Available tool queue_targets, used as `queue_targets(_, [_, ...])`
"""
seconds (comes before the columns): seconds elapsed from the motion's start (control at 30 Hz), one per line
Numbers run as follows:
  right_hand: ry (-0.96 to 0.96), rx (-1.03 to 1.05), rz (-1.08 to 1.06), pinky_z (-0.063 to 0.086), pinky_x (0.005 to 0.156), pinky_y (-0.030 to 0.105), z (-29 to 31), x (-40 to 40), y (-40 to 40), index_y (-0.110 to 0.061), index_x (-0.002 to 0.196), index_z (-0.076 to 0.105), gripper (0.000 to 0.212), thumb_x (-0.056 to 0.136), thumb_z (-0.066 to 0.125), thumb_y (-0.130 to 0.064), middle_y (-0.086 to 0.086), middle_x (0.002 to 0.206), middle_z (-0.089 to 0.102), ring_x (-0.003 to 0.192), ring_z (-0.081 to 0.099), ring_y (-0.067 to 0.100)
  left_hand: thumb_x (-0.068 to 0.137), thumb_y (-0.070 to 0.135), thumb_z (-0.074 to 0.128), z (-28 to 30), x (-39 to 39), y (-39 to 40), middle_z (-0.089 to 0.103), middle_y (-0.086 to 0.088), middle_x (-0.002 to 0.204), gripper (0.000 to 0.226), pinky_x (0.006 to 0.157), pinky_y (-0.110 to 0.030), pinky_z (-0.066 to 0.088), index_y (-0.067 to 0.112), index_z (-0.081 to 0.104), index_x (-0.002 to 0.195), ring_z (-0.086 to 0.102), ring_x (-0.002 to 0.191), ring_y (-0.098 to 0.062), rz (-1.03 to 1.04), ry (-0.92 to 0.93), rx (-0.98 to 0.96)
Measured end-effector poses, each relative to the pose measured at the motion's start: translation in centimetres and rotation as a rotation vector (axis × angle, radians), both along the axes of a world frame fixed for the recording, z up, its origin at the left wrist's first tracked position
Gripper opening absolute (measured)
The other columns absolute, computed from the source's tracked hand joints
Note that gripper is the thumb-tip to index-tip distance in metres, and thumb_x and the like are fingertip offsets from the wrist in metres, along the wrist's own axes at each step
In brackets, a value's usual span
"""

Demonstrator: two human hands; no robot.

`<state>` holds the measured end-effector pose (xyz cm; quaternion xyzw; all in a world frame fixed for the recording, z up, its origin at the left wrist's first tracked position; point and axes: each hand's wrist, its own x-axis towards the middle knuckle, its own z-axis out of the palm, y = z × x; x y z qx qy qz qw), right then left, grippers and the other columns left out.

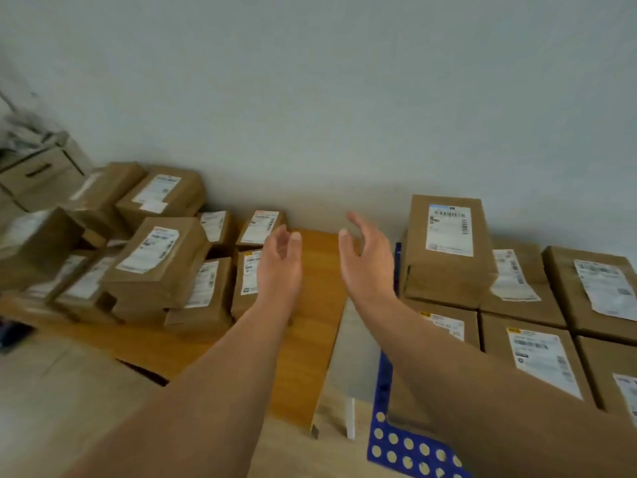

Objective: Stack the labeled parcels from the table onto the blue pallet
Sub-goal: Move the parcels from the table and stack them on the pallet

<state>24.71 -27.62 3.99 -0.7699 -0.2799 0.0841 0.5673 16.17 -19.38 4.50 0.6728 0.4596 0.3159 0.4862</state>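
Fingers of both hands loose and slightly curved, grasping nothing: left hand (281, 260) at frame centre, palm turned inward, right hand (367, 260) just right of it, palm facing the left one, a gap between them. Both bare forearms run in from the bottom edge, both hands hang above the bare end of the orange-brown wooden table top (310, 339), not touching it. Brown cardboard parcels with white printed labels fill the left-centre of the frame on that table, piled unevenly in two layers; the tilted top parcel (155, 257) sits on the pile at left-centre, a small labeled parcel (260, 229) lies against the wall just left of the left hand's fingertips, another upright labeled parcel (246, 281) stands beside the left wrist. Blue perforated plastic pallet (406, 450) shows at lower centre-right, a thin blue edge running up beside the right forearm. On the pallet, right side of the frame, flat rows of brown labeled parcels, packed edge to edge; one tall parcel (448, 250) stacked on top of the row at the back, near the wall, right of the right hand. Front-row parcel with white label (537, 360) at lower right, partly hidden by the right forearm. Pale grey wall (310, 98) fills the upper half. Blurred cardboard box (38, 174) at upper left. Label text too blurred to read.
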Motion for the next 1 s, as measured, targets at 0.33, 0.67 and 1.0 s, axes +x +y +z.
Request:
queue_targets(0.33, [0.019,-0.051,0.158,0.033,0.107,0.026,0.5,-14.6,15.1,-0.032,0.138,0.05,0.037,0.1,0.047,-0.033,-0.014,0.142,0.049,0.133,0.04,0.006,0.101,0.042,0.043,0.9,-14.9,12.9,0.05,0.008,0.14,0.046,0.09,-0.026,0.038,0.028,0.04,0.144,0.048,0.117,-0.008,0.119,-0.019,0.005])
queue_targets(0.67, [0.18,-0.079,0.229,0.04,0.082,0.015,1.6,-22.8,26.6,-0.034,0.142,0.042,0.044,0.099,0.051,-0.032,-0.01,0.146,0.046,0.13,0.046,0.01,0.101,0.036,0.045,1.5,-26.0,27.1,0.049,0.002,0.142,0.047,0.099,-0.036,0.04,0.024,0.038,0.146,0.047,0.127,-0.019,0.258,0.079,-0.041])
queue_targets(1.0, [0.458,-0.334,0.002,0.037,0.08,0.031,-2.4,-17.5,33.7,-0.018,0.147,0.035,0.053,0.099,0.052,-0.03,0.005,0.139,0.052,0.111,0.054,0.022,0.101,0.032,0.048,-3.2,-24.0,33.8,0.039,-0.004,0.151,0.056,0.107,-0.042,0.036,0.02,0.029,0.151,0.037,0.138,-0.026,0.081,0.307,-0.187])
